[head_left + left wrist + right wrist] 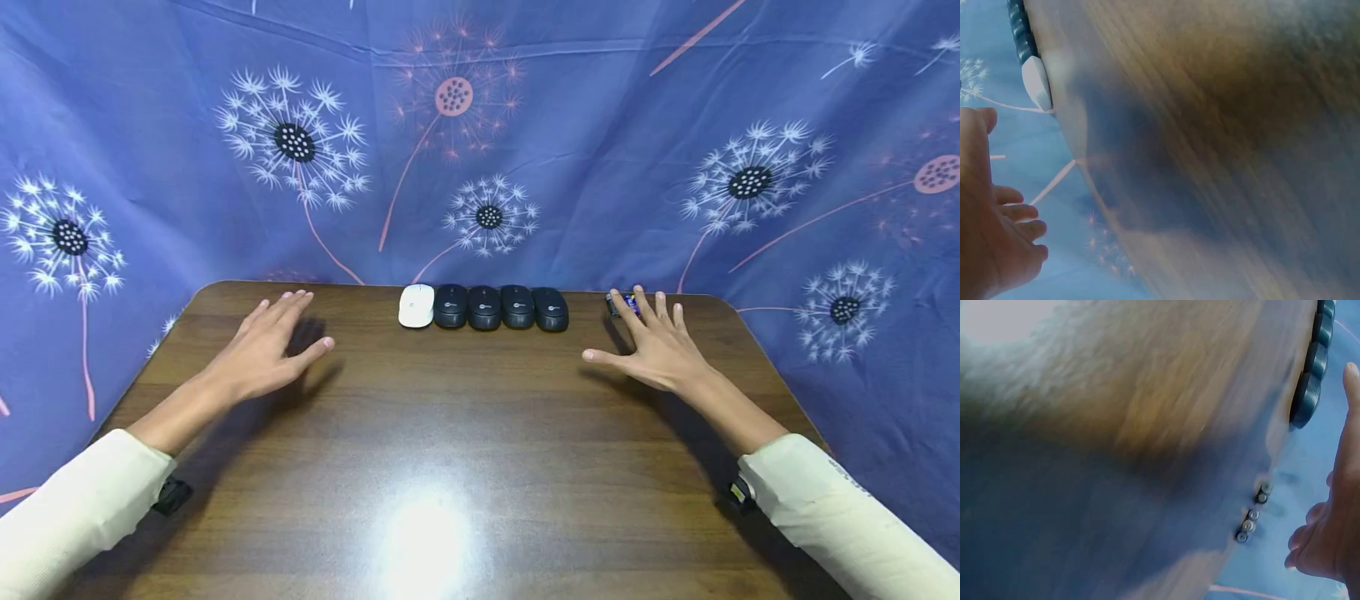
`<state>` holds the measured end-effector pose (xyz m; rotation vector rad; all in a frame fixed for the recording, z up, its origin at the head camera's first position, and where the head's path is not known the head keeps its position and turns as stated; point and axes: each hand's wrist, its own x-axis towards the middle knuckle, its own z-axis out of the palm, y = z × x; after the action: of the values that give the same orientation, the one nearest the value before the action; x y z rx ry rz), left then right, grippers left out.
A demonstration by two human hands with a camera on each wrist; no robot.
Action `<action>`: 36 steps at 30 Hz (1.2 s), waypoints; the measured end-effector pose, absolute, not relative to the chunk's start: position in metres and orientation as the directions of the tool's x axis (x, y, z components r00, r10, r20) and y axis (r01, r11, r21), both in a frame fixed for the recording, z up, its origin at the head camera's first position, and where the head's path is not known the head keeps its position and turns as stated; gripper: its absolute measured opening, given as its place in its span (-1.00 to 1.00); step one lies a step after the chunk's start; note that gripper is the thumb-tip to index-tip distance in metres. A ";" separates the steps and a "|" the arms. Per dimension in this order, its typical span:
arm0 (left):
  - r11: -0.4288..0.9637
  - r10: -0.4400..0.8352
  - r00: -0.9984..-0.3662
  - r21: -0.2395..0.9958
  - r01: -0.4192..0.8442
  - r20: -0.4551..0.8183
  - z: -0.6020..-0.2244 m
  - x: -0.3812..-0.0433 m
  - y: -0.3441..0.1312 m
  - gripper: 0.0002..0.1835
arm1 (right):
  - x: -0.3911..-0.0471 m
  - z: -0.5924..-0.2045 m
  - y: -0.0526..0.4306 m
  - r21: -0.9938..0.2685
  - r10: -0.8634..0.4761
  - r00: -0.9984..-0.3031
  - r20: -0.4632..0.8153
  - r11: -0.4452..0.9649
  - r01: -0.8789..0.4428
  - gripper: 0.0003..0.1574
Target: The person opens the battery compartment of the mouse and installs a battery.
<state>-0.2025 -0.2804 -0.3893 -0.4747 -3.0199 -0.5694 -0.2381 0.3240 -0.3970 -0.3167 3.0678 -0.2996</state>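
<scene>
Both hands hover over the brown table with fingers spread and nothing in them. My left hand [266, 350] is over the table's left side, its thumb pointing toward a white computer mouse [416, 306]. Directly right of that mouse, several black computer mice [484, 308] stand side by side in a row along the far edge. On the right, my right hand [660, 346] is held above a small group of batteries [612, 307], its fingers partly covering them in the head view. In the right wrist view the batteries [1248, 525] show their round ends, lined up near the edge.
The wooden table [480, 400] has rounded far corners and a bright glare spot near its front. Behind it hangs a blue cloth [585, 125] with a dandelion print. White sleeves [97, 492] cover both forearms, with a small dark device [172, 496] at the left wrist.
</scene>
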 end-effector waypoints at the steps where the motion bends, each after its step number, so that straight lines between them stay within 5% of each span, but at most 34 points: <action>1: 0.885 0.297 -0.951 0.347 0.309 0.089 -0.389 -0.203 -0.280 0.05 | -0.238 -0.397 0.322 -0.196 -0.216 -0.976 -0.021 0.958 -0.208 0.59; 36: 0.826 0.469 -0.882 0.334 0.455 0.042 -0.401 -0.229 -0.232 -0.16 | -0.245 -0.403 0.255 -0.199 -0.368 -0.930 -0.011 0.912 -0.359 0.42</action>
<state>-0.2290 -0.2318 -0.4015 -0.7696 -3.0418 -0.5399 -0.2450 0.2549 -0.4033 -0.5752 3.0245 -0.3002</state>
